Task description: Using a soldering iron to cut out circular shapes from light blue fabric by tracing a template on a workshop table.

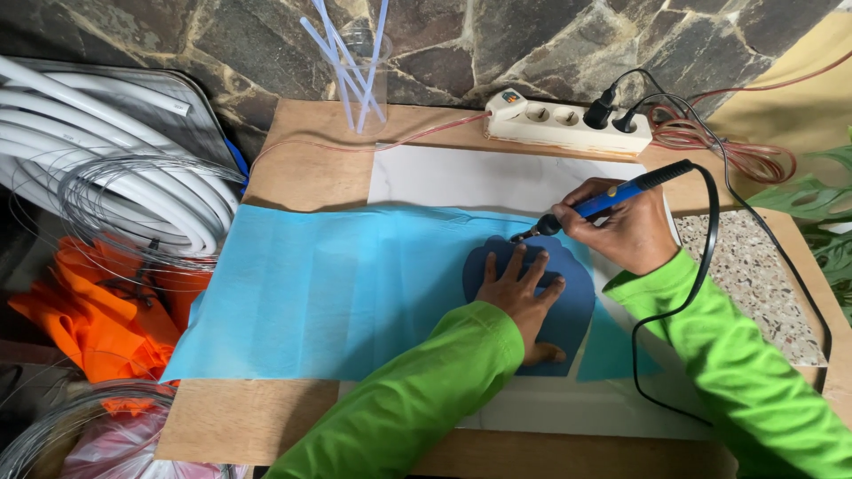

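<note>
Left hand: the left hand (519,286) lies flat, fingers spread, pressing on a dark blue scalloped template (568,306). Not gripping anything, just pinning it down.

Right hand: the right hand (626,226) is wrapped tight around a blue-handled soldering iron (612,199), held like a pen, tip pointing toward 8 o'clock.

Tip: it sits right at the template's top edge, about 12 o'clock from the left hand, touching or just about touching the fabric. Can't tell which.

Fabric: a light blue non-woven fabric sheet (328,293) is spread over the middle of the desk (302,173), on top of a white marble-look slab (461,177). The template lies on its right end.

Progress: my read is the tracing is only partway. At 4 o'clock from the template the sheet's lower right corner looks already cut away, with slab showing along the gap. The left and bottom sides of the template are partly under the sleeve, so no clue how far round the cut goes. The whole stretch at 9 o'clock looks untouched.

Power: the iron's black cord (710,231) loops round the right forearm up to a white power strip (568,124) at 12 o'clock.

Other stuff: clear cup of plastic straws (364,66) at 11 o'clock, coiled white tubing (133,168) and orange fabric (106,319) off the desk at 9 o'clock.
</note>
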